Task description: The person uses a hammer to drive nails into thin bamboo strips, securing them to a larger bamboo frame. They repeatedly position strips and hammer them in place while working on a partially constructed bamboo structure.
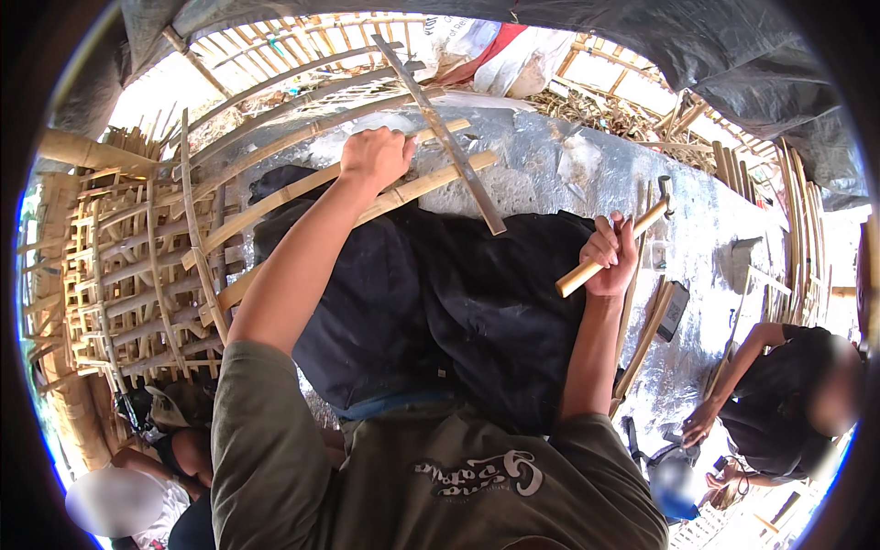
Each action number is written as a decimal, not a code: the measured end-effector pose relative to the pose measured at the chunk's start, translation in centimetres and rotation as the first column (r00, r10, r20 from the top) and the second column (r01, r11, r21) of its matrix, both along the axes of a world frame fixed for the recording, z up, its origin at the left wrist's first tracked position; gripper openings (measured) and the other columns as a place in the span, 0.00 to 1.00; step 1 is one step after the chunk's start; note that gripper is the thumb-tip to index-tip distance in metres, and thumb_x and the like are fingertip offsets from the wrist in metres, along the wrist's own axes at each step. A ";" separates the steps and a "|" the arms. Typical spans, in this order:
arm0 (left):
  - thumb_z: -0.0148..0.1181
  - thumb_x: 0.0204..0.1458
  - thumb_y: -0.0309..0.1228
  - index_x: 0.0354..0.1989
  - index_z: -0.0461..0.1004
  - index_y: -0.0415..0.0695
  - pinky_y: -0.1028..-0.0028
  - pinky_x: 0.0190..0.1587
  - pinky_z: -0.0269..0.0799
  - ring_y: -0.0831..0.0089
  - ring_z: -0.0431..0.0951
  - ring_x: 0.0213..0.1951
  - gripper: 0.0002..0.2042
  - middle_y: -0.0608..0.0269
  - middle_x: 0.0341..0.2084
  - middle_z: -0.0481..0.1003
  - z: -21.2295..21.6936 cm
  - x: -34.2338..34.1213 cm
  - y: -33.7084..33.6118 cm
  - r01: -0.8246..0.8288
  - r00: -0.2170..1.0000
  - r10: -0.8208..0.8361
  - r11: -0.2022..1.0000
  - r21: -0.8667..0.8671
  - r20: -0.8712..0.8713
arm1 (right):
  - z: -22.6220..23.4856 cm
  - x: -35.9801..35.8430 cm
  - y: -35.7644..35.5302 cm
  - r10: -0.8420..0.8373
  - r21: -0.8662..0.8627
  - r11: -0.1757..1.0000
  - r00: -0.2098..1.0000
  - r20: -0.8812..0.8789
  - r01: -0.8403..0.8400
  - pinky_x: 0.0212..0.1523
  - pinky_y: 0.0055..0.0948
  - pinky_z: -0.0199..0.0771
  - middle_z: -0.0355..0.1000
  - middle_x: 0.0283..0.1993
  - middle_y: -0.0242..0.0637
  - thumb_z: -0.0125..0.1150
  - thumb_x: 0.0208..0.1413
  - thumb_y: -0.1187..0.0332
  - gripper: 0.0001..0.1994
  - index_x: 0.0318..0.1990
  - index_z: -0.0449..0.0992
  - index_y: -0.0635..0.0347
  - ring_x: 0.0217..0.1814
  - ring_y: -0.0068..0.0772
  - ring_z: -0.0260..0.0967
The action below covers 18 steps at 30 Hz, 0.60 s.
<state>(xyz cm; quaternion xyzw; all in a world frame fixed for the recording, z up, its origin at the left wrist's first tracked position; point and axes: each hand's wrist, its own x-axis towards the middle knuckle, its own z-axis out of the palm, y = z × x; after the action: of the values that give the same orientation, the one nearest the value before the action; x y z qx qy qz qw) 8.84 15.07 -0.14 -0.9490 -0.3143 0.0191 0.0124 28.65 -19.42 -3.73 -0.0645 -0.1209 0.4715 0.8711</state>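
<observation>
My left hand [376, 158] is closed, knuckles up, around one of the bamboo slats [277, 200] of a woven lattice. Just below it, a second bamboo slat [438, 183] runs out from the same lattice. Across the ends of both slats lies a long thin strip [440, 128], slanting down to the right. In my right hand [609, 254] is a hammer [649, 220], gripped by its light wooden handle. Its metal head points up and away, clear of the slats. Whether a nail sits in the left fingers is hidden.
The bamboo lattice [137, 266] spreads out on the left. To the right, a person in black [779, 403] crouches; another person [183, 458] sits at lower left. Bamboo poles [802, 220] lean at the right. Sacks [486, 55] and dark sheeting [752, 64] are at the far side.
</observation>
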 end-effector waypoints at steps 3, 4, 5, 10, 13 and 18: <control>0.43 0.66 0.50 0.35 0.82 0.44 0.54 0.40 0.80 0.49 0.83 0.35 0.25 0.49 0.30 0.81 -1.0 0.3 0.2 -0.010 0.999 0.010 1.000 -0.013 0.032 | 0.0 0.0 0.0 -0.001 -0.014 1.000 1.000 -0.003 0.001 0.20 0.16 0.60 0.54 0.28 0.26 0.39 0.74 0.58 0.19 0.53 0.69 0.67 0.18 0.11 0.49; 0.43 0.66 0.50 0.34 0.82 0.44 0.55 0.40 0.80 0.51 0.83 0.36 0.25 0.50 0.30 0.81 -1.4 0.5 0.0 -0.015 1.000 0.015 1.000 -0.021 0.024 | -0.1 0.1 0.0 -0.001 -0.018 1.000 1.000 0.000 0.001 0.20 0.16 0.60 0.54 0.28 0.26 0.39 0.74 0.58 0.19 0.53 0.69 0.67 0.18 0.11 0.49; 0.43 0.66 0.50 0.34 0.83 0.44 0.56 0.40 0.80 0.52 0.83 0.37 0.26 0.52 0.31 0.81 -1.8 0.7 -0.4 -0.021 1.000 0.021 0.999 -0.028 0.015 | -0.2 0.1 0.0 0.000 -0.022 1.000 1.000 0.002 0.000 0.20 0.16 0.60 0.54 0.28 0.26 0.39 0.74 0.58 0.19 0.53 0.69 0.67 0.18 0.11 0.49; 0.43 0.65 0.50 0.31 0.84 0.45 0.58 0.37 0.81 0.53 0.84 0.34 0.26 0.53 0.29 0.82 -4.4 0.4 -1.8 -0.005 1.000 0.004 0.998 -0.058 -0.017 | 0.2 -0.1 0.2 0.011 -0.047 0.999 1.000 0.005 -0.011 0.20 0.16 0.60 0.54 0.28 0.26 0.39 0.74 0.58 0.20 0.53 0.70 0.68 0.18 0.11 0.50; 0.43 0.65 0.50 0.30 0.84 0.45 0.58 0.36 0.81 0.53 0.84 0.34 0.26 0.53 0.28 0.81 -4.5 0.4 -1.9 -0.028 1.000 0.029 0.995 -0.095 0.012 | 0.0 0.0 0.1 0.007 -0.065 0.998 1.000 0.009 -0.007 0.19 0.16 0.60 0.55 0.28 0.26 0.39 0.75 0.58 0.20 0.52 0.70 0.68 0.18 0.11 0.50; 0.46 0.65 0.50 0.29 0.84 0.44 0.57 0.36 0.81 0.53 0.84 0.35 0.26 0.53 0.26 0.81 -5.2 0.4 -1.9 -0.015 0.999 0.018 0.997 -0.081 0.029 | 0.3 0.0 0.1 0.008 -0.080 0.997 0.999 0.035 -0.005 0.18 0.16 0.60 0.55 0.28 0.27 0.37 0.75 0.57 0.21 0.52 0.70 0.69 0.18 0.12 0.50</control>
<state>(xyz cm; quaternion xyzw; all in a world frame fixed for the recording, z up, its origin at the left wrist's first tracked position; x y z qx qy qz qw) 9.28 13.21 -5.36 -0.9463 -0.3213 0.0177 -0.0309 28.65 -19.34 -3.47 -0.1074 -0.1177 0.4775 0.8641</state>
